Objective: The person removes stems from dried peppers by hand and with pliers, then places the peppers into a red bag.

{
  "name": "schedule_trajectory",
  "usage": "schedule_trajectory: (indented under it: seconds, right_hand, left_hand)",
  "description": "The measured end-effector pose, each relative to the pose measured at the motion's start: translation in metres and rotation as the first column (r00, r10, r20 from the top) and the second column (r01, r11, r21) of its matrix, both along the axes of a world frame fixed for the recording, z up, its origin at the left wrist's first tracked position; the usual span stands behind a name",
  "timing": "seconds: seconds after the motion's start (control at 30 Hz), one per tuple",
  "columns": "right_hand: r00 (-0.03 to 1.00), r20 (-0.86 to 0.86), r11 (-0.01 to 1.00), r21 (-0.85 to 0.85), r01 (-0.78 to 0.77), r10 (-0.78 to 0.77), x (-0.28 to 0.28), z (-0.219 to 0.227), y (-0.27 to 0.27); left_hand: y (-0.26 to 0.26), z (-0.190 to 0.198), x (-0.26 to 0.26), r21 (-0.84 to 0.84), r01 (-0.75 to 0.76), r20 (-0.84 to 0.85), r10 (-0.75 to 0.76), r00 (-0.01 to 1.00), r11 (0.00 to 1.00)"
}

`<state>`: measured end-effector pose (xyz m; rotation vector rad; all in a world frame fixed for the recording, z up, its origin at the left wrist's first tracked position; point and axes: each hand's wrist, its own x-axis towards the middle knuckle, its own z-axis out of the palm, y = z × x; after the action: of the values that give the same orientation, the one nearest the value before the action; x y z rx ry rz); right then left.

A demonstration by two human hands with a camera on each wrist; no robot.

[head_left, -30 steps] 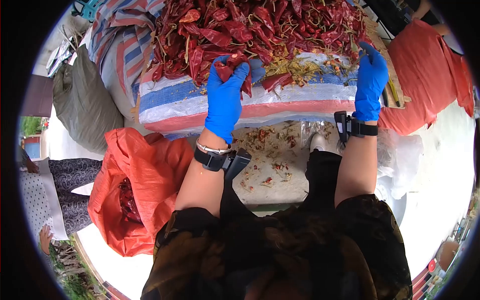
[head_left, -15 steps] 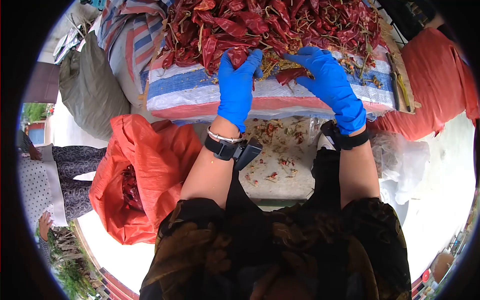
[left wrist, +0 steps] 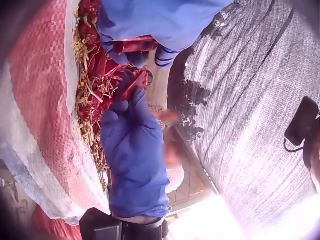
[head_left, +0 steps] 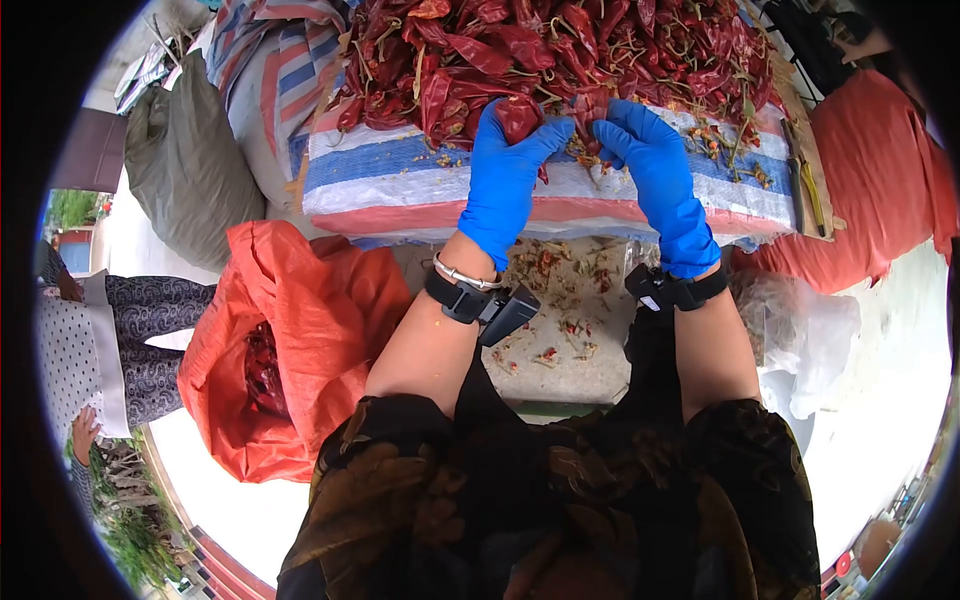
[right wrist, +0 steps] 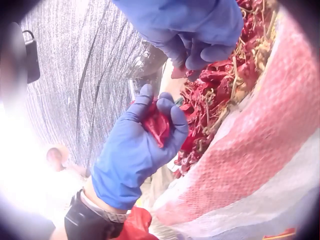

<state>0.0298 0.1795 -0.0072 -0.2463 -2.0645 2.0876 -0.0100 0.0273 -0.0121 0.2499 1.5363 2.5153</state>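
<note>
Two blue-gloved hands are working close together over the front edge of a surface draped in striped woven sheeting (head_left: 390,175). The left hand (head_left: 508,175) is holding a red pepper (head_left: 519,118), its fingers and thumb curling round the sides. The right hand (head_left: 660,170) is pinching a second pepper (head_left: 590,112) between thumb and fingers, just beside the left thumb; whether that thumb is touching it, one cannot tell. Both peppers are hovering at the near side of a big heap of wrinkled red peppers (head_left: 590,45), where stems and yellowish bits (head_left: 720,145) are lying scattered. Toward the person's right, a yellow-handled tool (head_left: 811,197) is lying near the surface's edge, with a full red sack (head_left: 870,170) bulging beyond. On the left, an open orange-red bag (head_left: 310,320) is holding more peppers, and a grey-green bag (head_left: 190,170) is standing behind it.
</note>
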Motion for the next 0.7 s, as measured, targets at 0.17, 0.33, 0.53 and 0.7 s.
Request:
schedule_trajectory:
  seconds: [0.17, 0.33, 0.53, 0.7]
  right_hand:
    - [0.972, -0.064, 0.973, -0.021, -0.23, 0.228, 0.007, 0.0, -0.016]
    - [0.976, -0.093, 0.981, -0.001, -0.196, 0.196, -0.003, 0.01, 0.012]
    - [0.915, -0.399, 0.5, 0.781, 0.375, -0.062, -0.021, -0.027, 0.01]
    - [0.937, -0.322, 0.491, 0.799, 0.347, -0.138, -0.029, -0.042, -0.003]
  left_hand:
    - [-0.002, 0.004, 0.004, -0.002, -0.01, 0.09, 0.01, 0.996, 1.0]
    - [-0.01, 0.0, -0.008, 0.167, -0.15, 0.119, 0.131, 0.984, 0.975]
    - [-0.015, -0.001, -0.007, 0.145, -0.065, 0.18, 0.038, 0.983, 0.987]
    - [-0.015, -0.007, -0.01, 0.21, -0.13, 0.226, 0.082, 0.971, 0.969]
